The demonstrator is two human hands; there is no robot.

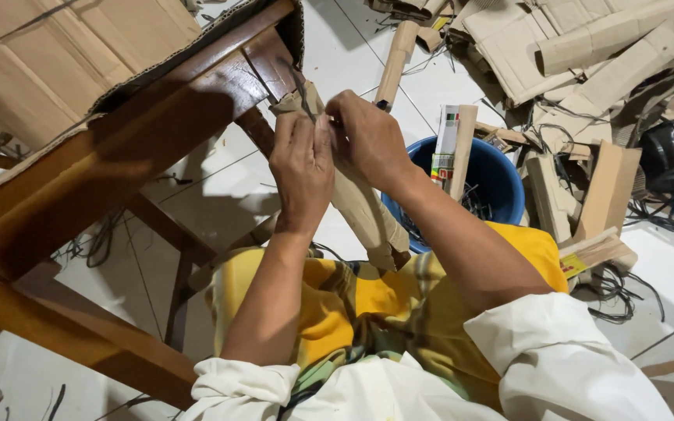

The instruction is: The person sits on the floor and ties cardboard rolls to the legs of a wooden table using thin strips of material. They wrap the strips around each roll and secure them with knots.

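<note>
My left hand [299, 168] and my right hand [364, 136] meet at the top end of a folded brown cardboard roll [368, 214]. Both grip its upper end, where thin dark strands [299, 90] stick out between my fingers. The roll slants down from the wooden table's corner to my lap. My fingertips hide how the strands are fastened.
A dark wooden table [118, 171] covered with cardboard stands at left. A blue bucket [501, 175] with a cardboard tube and sticks sits right of my hands. Cardboard scraps [587, 47] and black wires [618, 284] litter the white tiled floor at right.
</note>
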